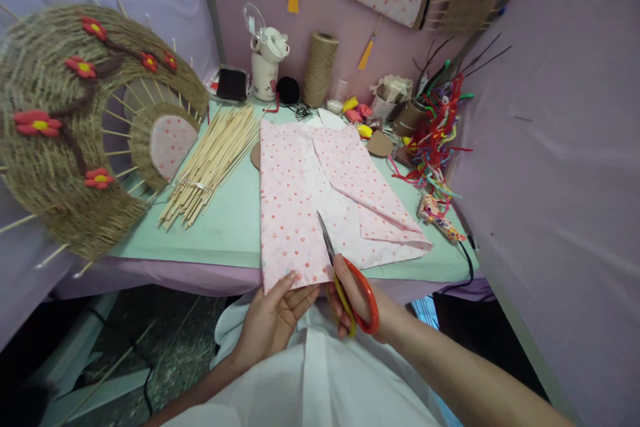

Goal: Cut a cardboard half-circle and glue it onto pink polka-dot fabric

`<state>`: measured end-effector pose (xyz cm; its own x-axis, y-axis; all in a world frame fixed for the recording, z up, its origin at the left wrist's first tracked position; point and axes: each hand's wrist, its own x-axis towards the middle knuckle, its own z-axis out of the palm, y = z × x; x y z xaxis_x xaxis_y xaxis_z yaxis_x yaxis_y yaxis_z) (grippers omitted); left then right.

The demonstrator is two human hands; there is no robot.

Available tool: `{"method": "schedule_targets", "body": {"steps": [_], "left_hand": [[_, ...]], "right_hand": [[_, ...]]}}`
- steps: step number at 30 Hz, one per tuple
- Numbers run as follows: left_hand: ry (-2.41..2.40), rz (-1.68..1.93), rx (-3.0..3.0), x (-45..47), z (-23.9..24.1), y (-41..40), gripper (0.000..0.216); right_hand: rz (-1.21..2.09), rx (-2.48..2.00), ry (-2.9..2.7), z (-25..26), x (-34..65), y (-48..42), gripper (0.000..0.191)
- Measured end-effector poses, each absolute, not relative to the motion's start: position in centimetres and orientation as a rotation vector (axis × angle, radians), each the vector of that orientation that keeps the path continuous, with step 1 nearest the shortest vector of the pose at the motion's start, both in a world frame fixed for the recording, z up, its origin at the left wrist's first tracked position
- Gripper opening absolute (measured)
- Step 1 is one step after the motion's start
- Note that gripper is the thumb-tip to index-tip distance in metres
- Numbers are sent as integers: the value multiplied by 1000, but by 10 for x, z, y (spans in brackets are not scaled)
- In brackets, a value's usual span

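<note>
A pink fabric with small red dots lies on the table, partly folded over, its paler underside showing in the middle. Its near edge hangs at the table's front, where my left hand pinches it between thumb and fingers. In my right hand is a pair of scissors with red and yellow handles. The blades point away from me over the fabric, near its front edge. Whether the lower blade is under the cloth I cannot make out.
Left of the fabric lies a bundle of thin wooden sticks beside a large twine-woven fan with red flowers. Behind stand a twine spool and a white bottle. Colourful pipe cleaners and a patterned glue gun are at right.
</note>
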<state>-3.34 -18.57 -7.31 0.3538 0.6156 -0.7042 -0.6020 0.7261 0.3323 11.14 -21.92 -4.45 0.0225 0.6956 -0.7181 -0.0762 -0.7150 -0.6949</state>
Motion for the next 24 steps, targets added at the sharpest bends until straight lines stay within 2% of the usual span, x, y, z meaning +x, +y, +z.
{"method": "schedule_targets", "body": {"steps": [7,17,24], "left_hand": [[925,790,17,-33,-72,-185,18],[937,782,5,-34,-66,-185,14],[921,786,9,-35,-70,-185,12]], "right_hand": [[1766,-1729,-712,-52,115,-222,76],[1774,-1869,-725,-23,115,-204,72],[1755,-1843,-734,-32,116,-203,71]]}}
